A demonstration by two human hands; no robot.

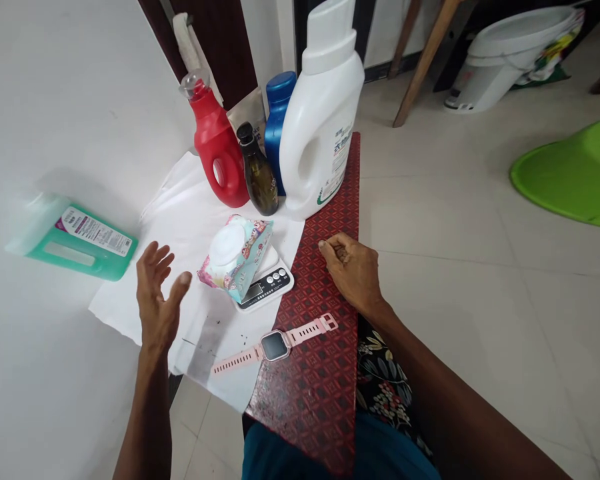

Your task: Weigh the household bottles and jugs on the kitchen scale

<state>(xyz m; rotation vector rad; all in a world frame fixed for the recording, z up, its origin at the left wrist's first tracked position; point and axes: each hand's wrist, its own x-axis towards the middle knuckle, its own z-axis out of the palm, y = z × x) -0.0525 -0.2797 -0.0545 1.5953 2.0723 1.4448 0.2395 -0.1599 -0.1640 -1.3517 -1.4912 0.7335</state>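
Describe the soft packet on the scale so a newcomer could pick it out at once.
Find the red-patterned table partly covered by a white cloth. In front of its bottles, near the open left hand, is a scale bearing the packet. Unlike the bottles and pink watch, it is pastel-printed with a round white lid.

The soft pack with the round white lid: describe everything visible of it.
The soft pack looks like shiny plastic film, printed turquoise and pink with small figures. Its round white lid looks closed and faces up. The pack sits on the white scale, hiding part of it and jutting past its left edge. Neither the left hand nor the right hand touches it.
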